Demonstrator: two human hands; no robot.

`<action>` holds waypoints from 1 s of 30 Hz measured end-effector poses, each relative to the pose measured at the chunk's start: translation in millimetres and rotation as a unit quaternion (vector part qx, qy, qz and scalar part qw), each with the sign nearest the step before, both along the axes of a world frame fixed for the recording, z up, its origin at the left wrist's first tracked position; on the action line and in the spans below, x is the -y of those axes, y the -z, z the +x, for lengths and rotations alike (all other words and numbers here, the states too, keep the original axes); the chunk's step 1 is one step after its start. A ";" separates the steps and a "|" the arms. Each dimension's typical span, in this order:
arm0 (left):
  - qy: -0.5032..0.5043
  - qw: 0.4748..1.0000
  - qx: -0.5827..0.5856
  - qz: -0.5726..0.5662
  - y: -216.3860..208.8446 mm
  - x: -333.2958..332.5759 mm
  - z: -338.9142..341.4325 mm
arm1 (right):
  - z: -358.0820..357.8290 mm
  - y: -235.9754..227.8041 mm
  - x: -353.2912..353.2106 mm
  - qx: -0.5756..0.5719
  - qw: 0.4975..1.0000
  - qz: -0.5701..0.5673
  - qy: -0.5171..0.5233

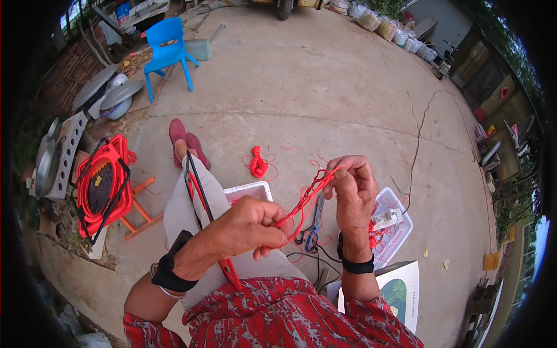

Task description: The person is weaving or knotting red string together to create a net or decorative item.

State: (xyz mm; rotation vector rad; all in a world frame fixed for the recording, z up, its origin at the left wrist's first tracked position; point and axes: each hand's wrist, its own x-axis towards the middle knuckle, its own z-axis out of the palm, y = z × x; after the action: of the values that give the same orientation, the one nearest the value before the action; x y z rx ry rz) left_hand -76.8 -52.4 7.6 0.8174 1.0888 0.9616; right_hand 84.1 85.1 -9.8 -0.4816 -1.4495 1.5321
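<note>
Red cord (303,200) spans both hands over the lap, seated person, concrete floor (325,98) below.

Left hand (246,226): fingers curled closed, thumb and forefinger pinching the lower end of the cord in front of the knuckles. Right hand (353,188): raised higher, fingertips pinched shut on the upper end, where the strands bunch into a small loop or knot; exact form too fine to tell.

Relation: cord's long axis runs diagonally, low at the left hand, rising toward the right hand. Strands look taut between the two grips. Both hands are on it; neither is nearer. Slack strands hang below the span toward the knees.

Around: a long dark flat tool with red cord along it (200,194) lies on the left thigh. White tray (255,188) on the floor beyond the knees; second white tray (400,223) with small items just right of the right wrist. Loose red cord bundle (257,162) on the floor farther out. Red cable reel (103,188) well to the left, blue chair (167,52) far off.
</note>
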 end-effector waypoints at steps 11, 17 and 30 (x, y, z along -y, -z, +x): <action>0.255 0.936 -0.228 0.084 3.8 29.8 19.4 | 19.1 -23.4 -34.3 0.015 0.995 0.007 0.102; 0.015 0.931 -0.249 0.267 -5.9 37.1 -4.7 | 24.6 -24.0 -47.8 0.086 0.989 0.062 0.103; -0.108 0.949 -0.247 0.162 -71.0 34.0 -66.4 | 115.1 -59.3 -140.3 -0.100 0.979 0.068 0.165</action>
State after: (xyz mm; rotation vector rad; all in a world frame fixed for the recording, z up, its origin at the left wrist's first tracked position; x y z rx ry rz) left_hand -143.2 -86.4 78.6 1.2735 1.4967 1.1735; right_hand 199.2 225.4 49.5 -0.4462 -1.2378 1.1736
